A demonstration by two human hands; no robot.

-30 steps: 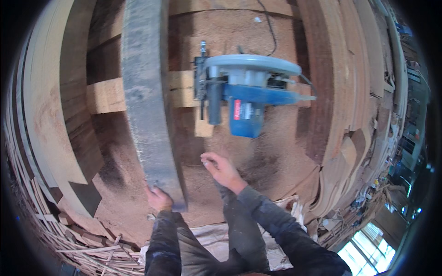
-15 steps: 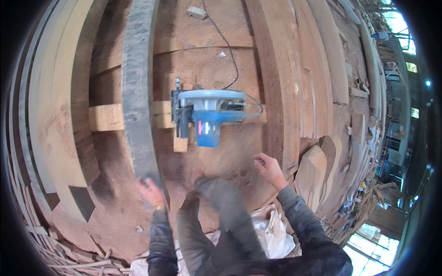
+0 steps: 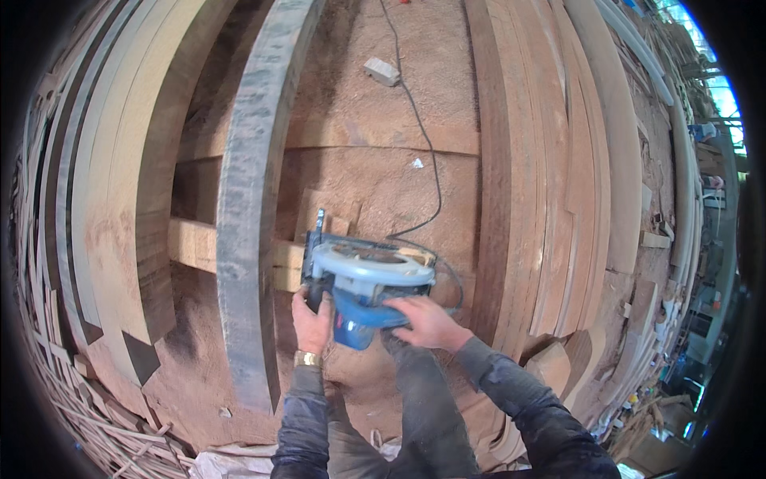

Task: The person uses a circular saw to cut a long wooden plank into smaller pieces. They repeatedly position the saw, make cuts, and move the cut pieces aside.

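Observation:
A blue circular saw (image 3: 357,313) with a pale grey blade guard lies before me, at the wooden crosspiece (image 3: 289,267) between the beams. My left hand (image 3: 313,326) is closed around its dark front knob, on the saw's left side. My right hand (image 3: 429,321) wraps over the blue rear handle, with part of the fingers hidden. Whether the saw bears on the wood under it or is lifted off, I cannot tell. Left of the saw runs a long grey-faced timber beam (image 3: 254,176).
A black power cord (image 3: 427,136) runs from the saw up past a small pale block (image 3: 381,72). Long boards (image 3: 527,184) are stacked to the right, thick pale timbers (image 3: 128,223) to the left. Thin wood strips (image 3: 104,423) lie at the lower left. Sawdust covers the ground.
Both hands have come from beside my knees to the saw and taken hold of it. The view has shifted, so the saw and beams appear lower in the picture.

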